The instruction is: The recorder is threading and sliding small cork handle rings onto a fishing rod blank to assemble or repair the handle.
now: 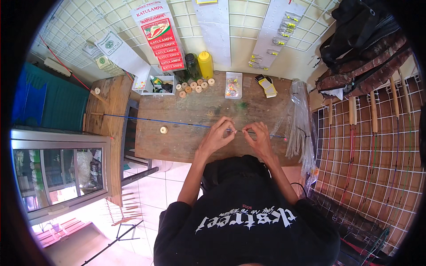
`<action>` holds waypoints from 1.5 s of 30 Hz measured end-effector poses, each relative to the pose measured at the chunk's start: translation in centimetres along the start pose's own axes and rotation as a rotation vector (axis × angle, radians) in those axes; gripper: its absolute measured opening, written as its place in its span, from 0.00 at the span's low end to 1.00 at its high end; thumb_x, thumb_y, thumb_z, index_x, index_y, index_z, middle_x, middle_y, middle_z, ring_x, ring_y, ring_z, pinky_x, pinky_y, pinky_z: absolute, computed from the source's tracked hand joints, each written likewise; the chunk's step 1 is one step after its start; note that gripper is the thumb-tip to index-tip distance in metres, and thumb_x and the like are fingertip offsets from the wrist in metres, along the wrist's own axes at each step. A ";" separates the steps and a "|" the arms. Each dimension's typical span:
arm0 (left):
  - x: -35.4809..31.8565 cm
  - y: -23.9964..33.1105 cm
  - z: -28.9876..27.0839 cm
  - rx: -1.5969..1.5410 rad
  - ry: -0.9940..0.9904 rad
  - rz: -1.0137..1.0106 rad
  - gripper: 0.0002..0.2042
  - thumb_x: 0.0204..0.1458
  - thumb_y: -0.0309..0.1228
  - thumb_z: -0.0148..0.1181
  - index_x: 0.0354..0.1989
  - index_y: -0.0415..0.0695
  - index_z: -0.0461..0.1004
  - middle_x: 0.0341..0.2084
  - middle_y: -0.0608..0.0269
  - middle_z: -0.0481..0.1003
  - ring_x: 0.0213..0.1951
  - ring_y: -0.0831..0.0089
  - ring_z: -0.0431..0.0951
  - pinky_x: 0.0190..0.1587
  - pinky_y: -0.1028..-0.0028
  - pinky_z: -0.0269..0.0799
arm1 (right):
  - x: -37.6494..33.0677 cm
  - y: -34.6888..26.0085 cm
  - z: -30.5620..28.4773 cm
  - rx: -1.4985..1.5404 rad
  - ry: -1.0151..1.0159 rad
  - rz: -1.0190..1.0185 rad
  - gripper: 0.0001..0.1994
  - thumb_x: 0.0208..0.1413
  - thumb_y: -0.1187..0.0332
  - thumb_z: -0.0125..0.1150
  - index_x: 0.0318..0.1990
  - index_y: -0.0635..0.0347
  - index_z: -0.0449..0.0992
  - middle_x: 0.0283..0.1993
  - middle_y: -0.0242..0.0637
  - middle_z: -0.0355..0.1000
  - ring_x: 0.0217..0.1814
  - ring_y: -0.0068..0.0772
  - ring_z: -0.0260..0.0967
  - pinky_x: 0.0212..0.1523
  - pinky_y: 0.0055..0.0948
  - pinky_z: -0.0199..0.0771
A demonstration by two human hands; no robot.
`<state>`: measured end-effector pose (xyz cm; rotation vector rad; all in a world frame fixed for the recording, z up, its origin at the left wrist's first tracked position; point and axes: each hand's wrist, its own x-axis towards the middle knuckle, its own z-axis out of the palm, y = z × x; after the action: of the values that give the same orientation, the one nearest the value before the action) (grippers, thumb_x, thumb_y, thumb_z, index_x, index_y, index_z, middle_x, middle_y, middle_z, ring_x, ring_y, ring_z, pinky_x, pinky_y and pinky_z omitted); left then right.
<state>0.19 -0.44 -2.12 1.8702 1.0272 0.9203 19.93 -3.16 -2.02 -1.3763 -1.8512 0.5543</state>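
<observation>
Both hands, the left hand (218, 134) and the right hand (257, 136), pinched a thin blue rod (177, 123) that lay across the wooden table (177, 146). If they pressed too hard, I thought the skinny rod might bend or snap.

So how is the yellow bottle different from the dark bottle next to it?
The yellow bottle is bright and opaque with a pointed nozzle top; the dark bottle is see-through dark green with a flat black cap. The yellow bottle stands on the right and looks slightly taller than the dark bottle. Both stand upright, side by side, at the back edge of the wooden table, far from either hand.
</observation>
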 end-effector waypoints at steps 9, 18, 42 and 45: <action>0.4 1.2 0.1 0.014 -0.082 -0.096 0.12 0.47 0.23 0.61 0.41 0.42 0.71 0.42 0.60 0.69 0.40 0.64 0.75 0.41 0.70 0.73 | 0.2 0.1 0.0 -0.017 -0.021 -0.006 0.04 0.50 0.70 0.63 0.33 0.57 0.76 0.32 0.35 0.74 0.38 0.40 0.66 0.41 0.38 0.61; 0.6 0.1 2.2 0.031 0.071 -0.039 0.08 0.45 0.24 0.66 0.35 0.41 0.77 0.43 0.60 0.72 0.44 0.63 0.76 0.40 0.70 0.74 | 0.7 -0.8 -0.7 -0.030 -0.052 0.003 0.04 0.50 0.70 0.62 0.33 0.57 0.75 0.32 0.35 0.74 0.38 0.41 0.65 0.41 0.38 0.60; 0.3 1.4 1.6 0.302 0.220 0.075 0.04 0.49 0.26 0.64 0.31 0.41 0.77 0.31 0.62 0.76 0.33 0.64 0.76 0.44 0.67 0.66 | 0.4 -0.8 -1.9 -0.095 -0.113 0.020 0.05 0.51 0.73 0.60 0.35 0.62 0.74 0.34 0.40 0.71 0.41 0.44 0.65 0.44 0.40 0.63; 0.2 2.4 2.6 0.422 0.255 -0.038 0.04 0.49 0.28 0.64 0.30 0.42 0.78 0.27 0.64 0.76 0.32 0.62 0.75 0.45 0.66 0.62 | 0.5 -1.1 -1.9 -0.101 -0.133 0.034 0.05 0.52 0.72 0.60 0.35 0.63 0.74 0.35 0.41 0.70 0.41 0.44 0.65 0.45 0.40 0.64</action>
<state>3.21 -1.89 -1.04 2.0979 1.5015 0.9951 20.66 -3.24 0.14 -1.4709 -1.9884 0.5891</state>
